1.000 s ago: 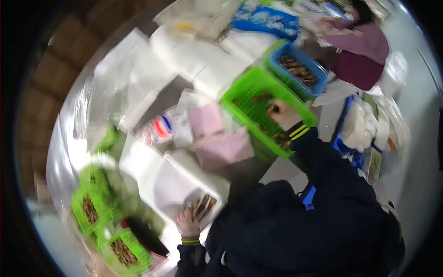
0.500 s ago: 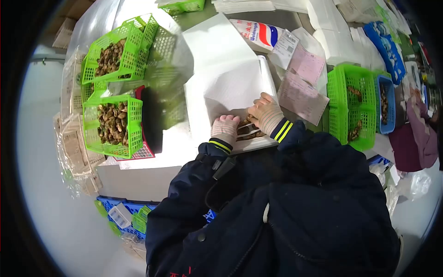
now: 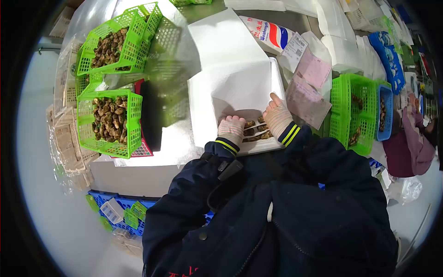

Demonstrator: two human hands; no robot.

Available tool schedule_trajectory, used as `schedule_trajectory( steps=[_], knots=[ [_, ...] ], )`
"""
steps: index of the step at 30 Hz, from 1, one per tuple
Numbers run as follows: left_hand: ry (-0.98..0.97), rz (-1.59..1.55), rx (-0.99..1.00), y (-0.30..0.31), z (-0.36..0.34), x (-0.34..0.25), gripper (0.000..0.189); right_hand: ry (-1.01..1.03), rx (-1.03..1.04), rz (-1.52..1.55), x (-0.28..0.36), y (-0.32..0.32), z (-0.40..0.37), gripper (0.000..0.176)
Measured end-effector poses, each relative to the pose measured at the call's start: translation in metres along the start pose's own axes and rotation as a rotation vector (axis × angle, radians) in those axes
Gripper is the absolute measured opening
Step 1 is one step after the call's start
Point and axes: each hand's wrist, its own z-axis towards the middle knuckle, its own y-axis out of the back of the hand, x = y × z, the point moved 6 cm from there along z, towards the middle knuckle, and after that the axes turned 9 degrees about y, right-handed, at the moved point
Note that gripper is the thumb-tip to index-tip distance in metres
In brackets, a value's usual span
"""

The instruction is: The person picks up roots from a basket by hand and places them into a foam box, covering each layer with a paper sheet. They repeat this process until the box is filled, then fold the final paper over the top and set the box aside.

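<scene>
A white foam box lined with white paper stands open in front of me. Inside its near end lie brown, lumpy mushroom-like pieces, with narrow white strips between them. My left hand, in a striped fingerless glove, rests at the left of these pieces; its fingers curl downward and their tips are hidden, so what they hold does not show. Over the box's right side is my right hand, gloved alike, one finger stretched out and the others slightly bent beside the pieces.
Green baskets of brown pieces stand on the left, above a red scale. To the right are a printed white packet, pink slips, a green basket and a blue basket. A blue crate sits below left.
My right hand has drawn right, away from my left hand, and one finger now extends. More of the brown pieces and white strips show between the hands. The whole view has shifted slightly.
</scene>
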Motion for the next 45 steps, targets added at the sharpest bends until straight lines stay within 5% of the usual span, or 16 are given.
schedule_trajectory(
  steps=[3,6,8,12,18,29,31,33,36,45],
  knots=[
    [-0.031,-0.023,-0.05,0.006,-0.003,-0.002,0.016,0.014,0.068,0.002,-0.002,0.001,0.0,0.027],
    [0.007,0.02,-0.126,0.024,-0.01,0.0,0.014,-0.025,-0.16,0.017,-0.009,0.011,0.001,0.025],
    [0.084,0.147,-0.214,0.041,-0.013,0.004,0.009,-0.017,-0.124,0.021,-0.014,-0.001,0.009,0.024],
    [0.192,0.3,-0.038,0.037,0.011,0.012,0.009,0.019,0.024,-0.03,-0.015,-0.004,0.026,0.019],
    [0.063,0.378,0.067,0.012,0.029,0.009,0.013,-0.015,-0.005,-0.024,-0.012,-0.006,0.034,0.017],
    [0.117,0.465,0.072,0.007,0.043,0.012,0.017,-0.025,-0.091,-0.059,-0.015,0.003,0.03,0.012],
    [0.142,0.472,0.067,0.011,0.04,0.011,0.018,0.031,0.159,0.028,-0.014,-0.005,0.032,0.022],
    [0.049,0.48,0.083,0.011,0.031,0.005,0.018,0.033,0.171,0.062,-0.015,-0.005,0.03,0.02],
    [0.012,0.503,-0.054,0.015,0.012,0.003,0.013,0.01,-0.062,-0.044,-0.014,0.002,0.024,0.017],
    [-0.043,0.286,-0.14,0.006,0.003,0.008,0.011,0.122,0.085,0.072,-0.009,-0.003,0.014,0.014]
  ],
)
